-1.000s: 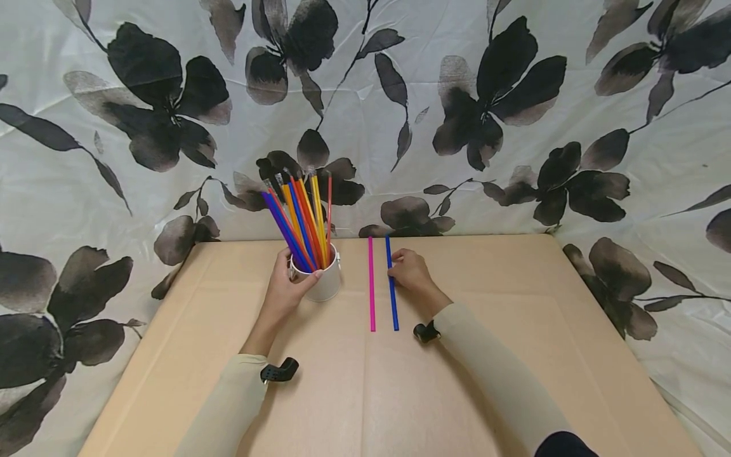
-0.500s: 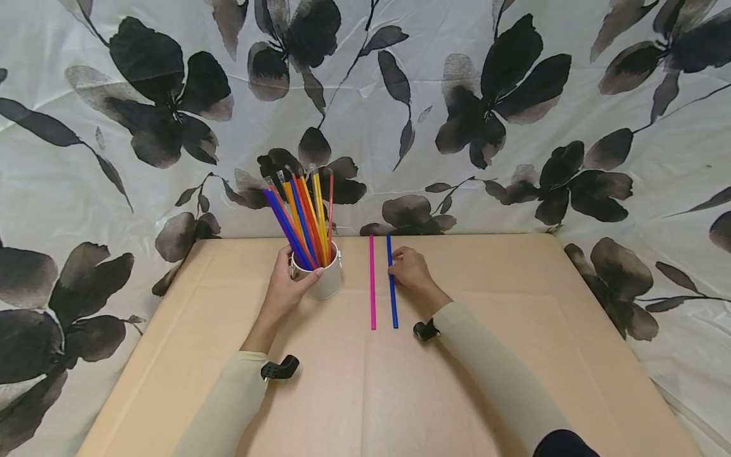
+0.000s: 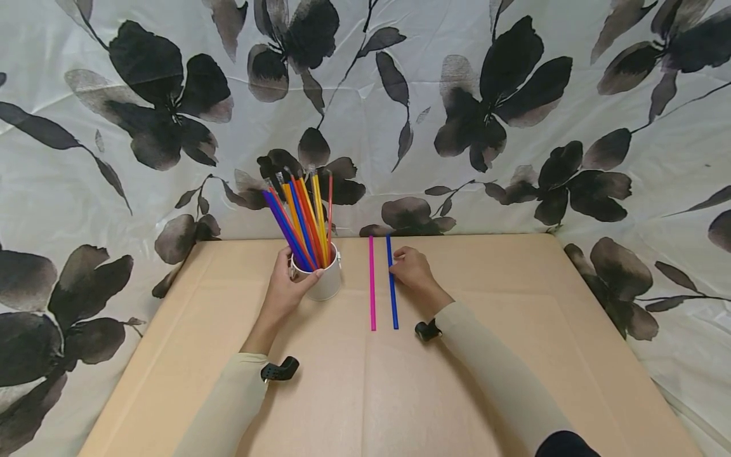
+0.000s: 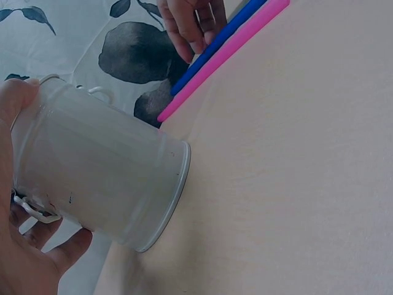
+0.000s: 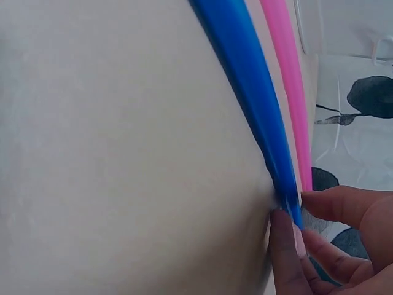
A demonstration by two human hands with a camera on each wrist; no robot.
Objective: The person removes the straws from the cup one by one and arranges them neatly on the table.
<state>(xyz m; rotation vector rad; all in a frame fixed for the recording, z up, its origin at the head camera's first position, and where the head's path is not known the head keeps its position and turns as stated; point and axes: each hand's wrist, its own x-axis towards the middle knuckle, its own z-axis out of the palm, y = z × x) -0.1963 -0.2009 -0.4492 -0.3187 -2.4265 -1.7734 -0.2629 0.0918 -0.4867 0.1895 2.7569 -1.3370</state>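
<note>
On the table (image 3: 502, 285), the bucket (image 3: 327, 288) is gripped by the left hand (image 3: 288, 285), while the right hand (image 3: 415, 274) pinches the blue straw (image 3: 394, 304) toward its far end, ideally lightly, lest it crush or roll against the neighbouring pink straw (image 3: 372, 282).

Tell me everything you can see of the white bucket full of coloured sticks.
The white, round, metal-looking bucket has a rolled rim, small white loops on two sides, a ridged base and a few dark specks near one loop. It stands roughly upright near the far edge of the pale wood-look tabletop, holding a bundle of thin blue, orange, yellow and red sticks. The person's left grip wraps its side and rim. Whether its base touches the tabletop is unclear.
</note>
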